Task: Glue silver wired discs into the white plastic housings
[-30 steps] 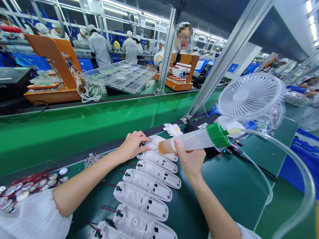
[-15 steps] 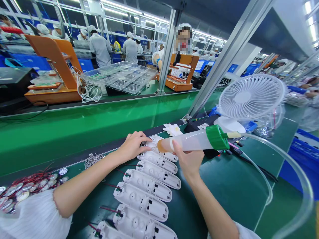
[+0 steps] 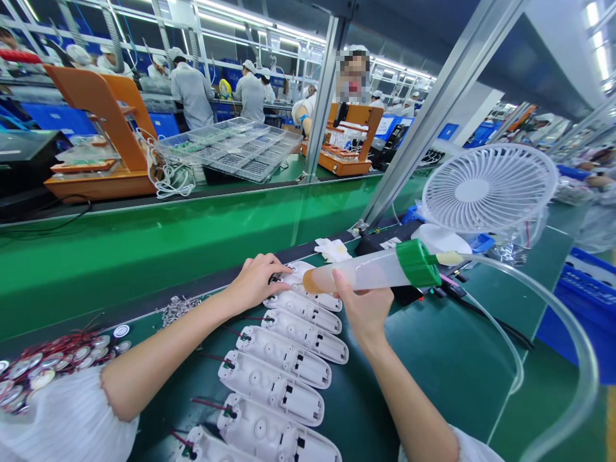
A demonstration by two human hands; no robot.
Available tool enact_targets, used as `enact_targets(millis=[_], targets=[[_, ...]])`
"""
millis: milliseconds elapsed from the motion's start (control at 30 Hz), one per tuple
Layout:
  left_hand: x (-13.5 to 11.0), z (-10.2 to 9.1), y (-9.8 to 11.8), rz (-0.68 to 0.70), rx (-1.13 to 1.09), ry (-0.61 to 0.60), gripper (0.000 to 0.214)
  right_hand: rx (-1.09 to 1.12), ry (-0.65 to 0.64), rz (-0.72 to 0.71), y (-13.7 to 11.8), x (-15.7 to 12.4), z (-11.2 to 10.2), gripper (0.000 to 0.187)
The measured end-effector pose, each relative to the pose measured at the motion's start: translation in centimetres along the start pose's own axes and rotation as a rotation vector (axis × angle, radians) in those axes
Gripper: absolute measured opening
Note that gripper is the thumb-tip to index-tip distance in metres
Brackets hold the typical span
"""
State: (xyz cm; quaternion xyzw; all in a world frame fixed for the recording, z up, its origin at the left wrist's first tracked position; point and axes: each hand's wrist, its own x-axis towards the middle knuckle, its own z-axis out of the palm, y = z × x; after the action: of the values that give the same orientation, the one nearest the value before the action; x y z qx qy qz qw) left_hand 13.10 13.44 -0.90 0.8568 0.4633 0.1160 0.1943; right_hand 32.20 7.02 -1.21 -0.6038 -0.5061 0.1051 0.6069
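My right hand (image 3: pixel 366 311) is wrapped round a dispensing syringe (image 3: pixel 368 271). Its barrel is translucent, amber stuff fills the lower end, and a green cap with a clear hose (image 3: pixel 539 285) closes the other. The syringe leans down to the left over the farthest white plastic housing (image 3: pixel 299 269), and its tip is hidden. At the left end of that housing, my left hand (image 3: pixel 257 282) grips the edge between thumb and fingers. Several more open white housings (image 3: pixel 286 356) lie in a row toward me, red and black wires sticking out from their left ends.
Round metal discs with red wires (image 3: pixel 62 359) and a heap of small metal parts (image 3: pixel 180 310) lie at left. A white fan (image 3: pixel 488 189) stands at right; a crumpled tissue (image 3: pixel 332 250) lies behind the syringe. Beyond the green barrier (image 3: pixel 192 237) are orange fixtures (image 3: pixel 103 128) and people.
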Motion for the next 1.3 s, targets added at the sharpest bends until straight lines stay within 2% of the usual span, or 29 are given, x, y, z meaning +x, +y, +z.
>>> enact_targets(millis=[333,533,767,967,1300], targets=[[0.1,0.0,0.0,-0.009,0.004,-0.006,0.028,-0.008,-0.014,0.016,0.0,0.0,-0.6,0.039],[0.1,0.1,0.1,-0.007,0.002,-0.005,0.027,0.061,-0.003,0.014,0.0,-0.1,-0.5,0.036],[-1.4,-0.7,0.0,-0.002,-0.008,0.018,0.034,0.245,0.219,0.015,-0.8,-0.3,-1.6,0.037],[-2.9,0.0,-0.4,0.088,0.045,0.031,0.031,0.053,0.135,-0.006,-1.3,-1.6,-1.6,0.038],[-3.3,0.2,-0.2,0.139,0.051,0.07,0.029,-0.025,0.097,-0.118,-1.5,-1.9,-0.7,0.036]])
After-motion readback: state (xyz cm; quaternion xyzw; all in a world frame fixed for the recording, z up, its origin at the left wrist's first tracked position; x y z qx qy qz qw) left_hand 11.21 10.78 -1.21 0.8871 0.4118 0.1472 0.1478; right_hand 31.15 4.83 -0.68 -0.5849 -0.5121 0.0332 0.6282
